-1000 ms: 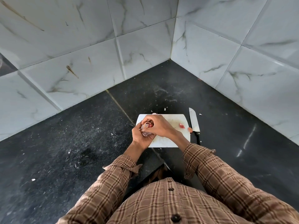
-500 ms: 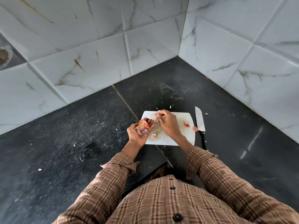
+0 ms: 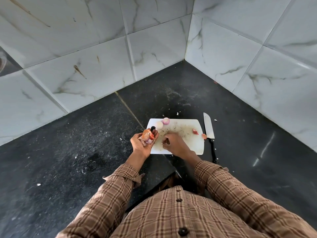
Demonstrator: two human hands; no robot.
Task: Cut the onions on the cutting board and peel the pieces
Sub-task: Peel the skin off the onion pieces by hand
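Beyond the right hand (image 3: 173, 145), two peeled onion pieces (image 3: 162, 123) rest; its pinched fingers' contents cannot be told. Left hand (image 3: 143, 142) cups loose skins (image 3: 147, 137); peeling appears nearly finished.

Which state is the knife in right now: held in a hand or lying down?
Lying down. The knife rests flat on the dark counter beside the cutting board; neither hand touches it.

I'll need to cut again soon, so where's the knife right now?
In the head view, the knife lies on the dark counter just right of the white cutting board, blade pointing away, untouched by either hand.
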